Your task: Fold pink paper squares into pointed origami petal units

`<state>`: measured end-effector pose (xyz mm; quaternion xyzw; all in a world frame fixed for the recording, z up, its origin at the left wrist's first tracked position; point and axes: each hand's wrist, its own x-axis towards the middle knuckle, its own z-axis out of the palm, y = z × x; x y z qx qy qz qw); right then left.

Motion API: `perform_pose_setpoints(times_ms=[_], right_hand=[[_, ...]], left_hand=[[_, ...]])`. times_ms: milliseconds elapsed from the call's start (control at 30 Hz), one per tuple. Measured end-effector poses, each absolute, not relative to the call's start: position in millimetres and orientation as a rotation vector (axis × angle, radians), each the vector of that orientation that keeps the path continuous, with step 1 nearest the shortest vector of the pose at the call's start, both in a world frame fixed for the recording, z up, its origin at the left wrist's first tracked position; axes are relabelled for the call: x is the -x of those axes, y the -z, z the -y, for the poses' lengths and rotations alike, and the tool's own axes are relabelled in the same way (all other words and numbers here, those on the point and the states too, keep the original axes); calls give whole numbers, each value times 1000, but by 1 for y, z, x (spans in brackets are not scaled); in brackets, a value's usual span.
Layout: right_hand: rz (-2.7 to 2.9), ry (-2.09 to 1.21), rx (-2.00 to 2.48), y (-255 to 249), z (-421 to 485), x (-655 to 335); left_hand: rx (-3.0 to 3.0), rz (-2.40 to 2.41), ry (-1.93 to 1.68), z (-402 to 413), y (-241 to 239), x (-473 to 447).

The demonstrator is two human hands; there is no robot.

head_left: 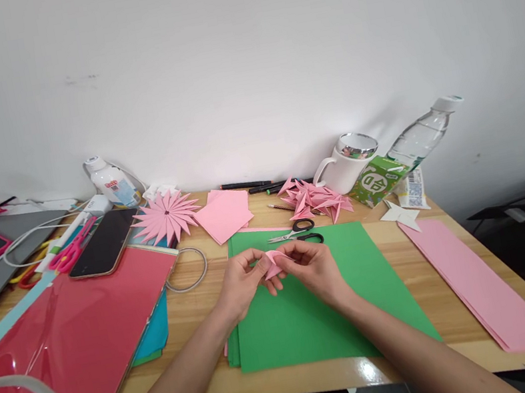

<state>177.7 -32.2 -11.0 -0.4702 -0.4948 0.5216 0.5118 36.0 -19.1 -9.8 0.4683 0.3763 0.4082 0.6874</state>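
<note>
Between my two hands is a small piece of folded pink paper, held up over the green paper sheets. My left hand pinches its left side between thumb and fingers. On the right side, my right hand grips it the same way, thumb on top. Parts of the fold are hidden by my fingers. Just beyond my hands lie black-handled scissors on the green sheets. A stack of square pink paper and a pile of folded pink pieces lie behind.
A round pink paper star sits at the back left, near a phone and a red plastic-covered pack. To the back right stand a white mug, a green box and a leaning water bottle. Long pink strips lie right.
</note>
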Motion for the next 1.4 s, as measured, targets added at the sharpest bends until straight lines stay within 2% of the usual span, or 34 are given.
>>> perform_pose_setpoints(times_ms=[167, 400, 700, 933, 1233, 1400], right_hand=[[1198, -1263, 1151, 14, 32, -177], [1149, -1213, 1099, 15, 30, -179], [1466, -652, 1194, 20, 30, -181], [1567, -678, 1132, 20, 30, -180], [1536, -609, 1116, 23, 29, -183], [1578, -757, 1026, 22, 34, -180]], left_hand=[[-1157, -921, -938, 20, 14, -37], [-922, -784, -895, 18, 5, -36], [-977, -865, -971, 19, 12, -37], [-1073, -984, -1050, 18, 11, -36], [-1139, -911, -993, 19, 12, -35], [-1210, -962, -1076, 19, 7, -33]])
